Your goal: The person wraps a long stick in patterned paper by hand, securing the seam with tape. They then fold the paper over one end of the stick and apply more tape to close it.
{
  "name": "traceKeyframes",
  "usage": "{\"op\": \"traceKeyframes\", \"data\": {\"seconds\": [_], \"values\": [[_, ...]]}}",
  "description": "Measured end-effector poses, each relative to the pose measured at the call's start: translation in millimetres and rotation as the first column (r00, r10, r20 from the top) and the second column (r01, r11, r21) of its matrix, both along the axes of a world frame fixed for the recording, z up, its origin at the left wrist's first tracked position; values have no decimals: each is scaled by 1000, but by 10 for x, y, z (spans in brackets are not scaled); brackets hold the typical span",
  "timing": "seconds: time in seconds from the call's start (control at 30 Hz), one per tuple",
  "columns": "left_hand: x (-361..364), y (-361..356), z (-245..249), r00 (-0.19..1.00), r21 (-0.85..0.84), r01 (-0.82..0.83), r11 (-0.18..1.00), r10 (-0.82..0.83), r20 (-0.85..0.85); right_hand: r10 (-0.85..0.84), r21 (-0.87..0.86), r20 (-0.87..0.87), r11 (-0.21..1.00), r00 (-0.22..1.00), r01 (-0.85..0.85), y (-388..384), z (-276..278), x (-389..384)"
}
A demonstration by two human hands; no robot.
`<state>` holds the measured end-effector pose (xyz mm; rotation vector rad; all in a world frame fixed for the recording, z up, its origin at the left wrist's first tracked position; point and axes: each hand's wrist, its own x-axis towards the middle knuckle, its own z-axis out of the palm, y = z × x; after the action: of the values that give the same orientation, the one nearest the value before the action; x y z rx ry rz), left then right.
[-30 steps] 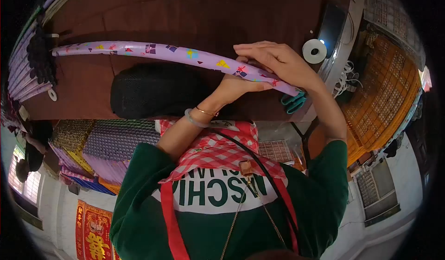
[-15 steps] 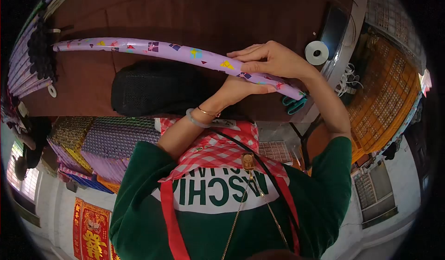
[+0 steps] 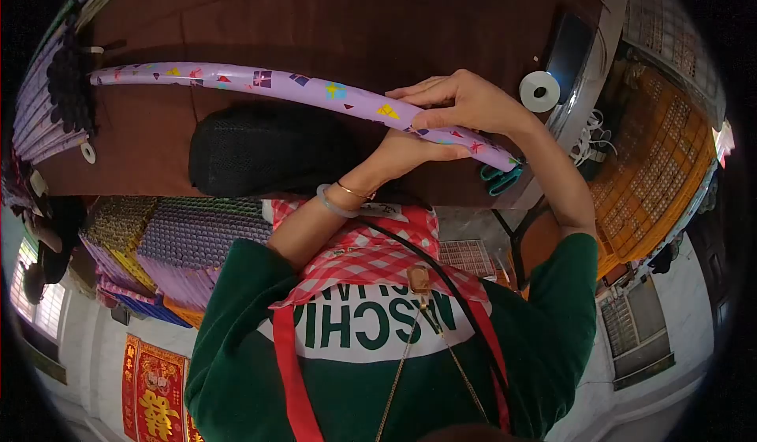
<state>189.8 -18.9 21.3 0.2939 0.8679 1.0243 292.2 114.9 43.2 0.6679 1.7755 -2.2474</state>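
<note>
A long tube of lilac wrapping paper (image 3: 296, 89), printed with small colourful gift boxes, lies across the dark brown table. Near its right part, my left hand (image 3: 406, 156) holds it from the near side, the thumb along the paper and the other fingers hidden beneath. My right hand (image 3: 465, 104) closes over the top from the far side, its thumb pressed on the tube close to my left hand. Teal-handled scissors (image 3: 501, 179) lie just below the tube's right end. A black mesh-covered object (image 3: 264, 150) sits on the table left of my left forearm.
A white tape roll (image 3: 539, 91) and a dark phone-like slab (image 3: 571, 44) lie at the right table edge (image 3: 603, 40). Several lilac rolls (image 3: 51, 123) are piled at the left. Stacked rolls (image 3: 197, 233) stand below the near edge; an orange bundle (image 3: 650, 166) stands at the right.
Very little differs. The print on the lilac tube has shifted slightly to the right, and both hands keep their hold in nearly the same place.
</note>
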Motion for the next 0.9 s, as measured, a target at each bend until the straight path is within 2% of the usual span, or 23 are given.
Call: {"op": "traceKeyframes", "data": {"seconds": [0.23, 0.3, 0.37, 0.4, 0.47, 0.5, 0.53, 0.6, 0.67, 0.7, 0.77, 0.9], "values": [[48, -30, -18, 997, -42, -59, 997, 61, 54, 3, -20, 36, 1000, 999, -2, -4, 51, -1], [37, -28, -13, 1000, -37, -22, 999, 22, -3, 3, -25, 61, 1000, 998, -2, -2, 50, 6], [19, -30, -7, 1000, -45, 2, 999, -3, -18, 97, 181, -17, 979, 995, -93, -9, 5, 35], [13, -28, -8, 999, -53, 26, 998, -27, -35, 97, 182, -17, 979, 995, -92, -22, -4, 42], [38, -47, -46, 998, -53, 36, 998, -39, -54, 180, 415, -79, 900, 980, -132, -49, -10, 58], [42, -52, -57, 996, -53, 46, 998, -50, -72, 180, 415, -80, 900, 980, -132, -46, -9, 64], [41, -54, -57, 996, -53, 46, 998, -50, -73, 173, 392, -83, 911, 981, -127, -41, -7, 75], [19, -12, -4, 995, -111, 39, 993, -28, 95, 164, 369, -86, 922, 983, -122, -28, -12, 70], [48, -17, -24, 997, -91, 1, 996, 6, 77, 23, 8, -8, 1000, 1000, -22, -13, -22, 40], [58, -24, -32, 998, -71, -34, 997, 39, 59, 21, 9, -9, 1000, 1000, -21, -5, -8, 38], [60, -19, -41, 998, -65, -15, 998, 19, 61, -10, -114, 86, 993, 996, 20, 33, 23, 46], [77, -23, -53, 997, -51, -8, 999, 12, 78, 2, -138, 115, 990, 993, 14, 71, -5, 170]]}}
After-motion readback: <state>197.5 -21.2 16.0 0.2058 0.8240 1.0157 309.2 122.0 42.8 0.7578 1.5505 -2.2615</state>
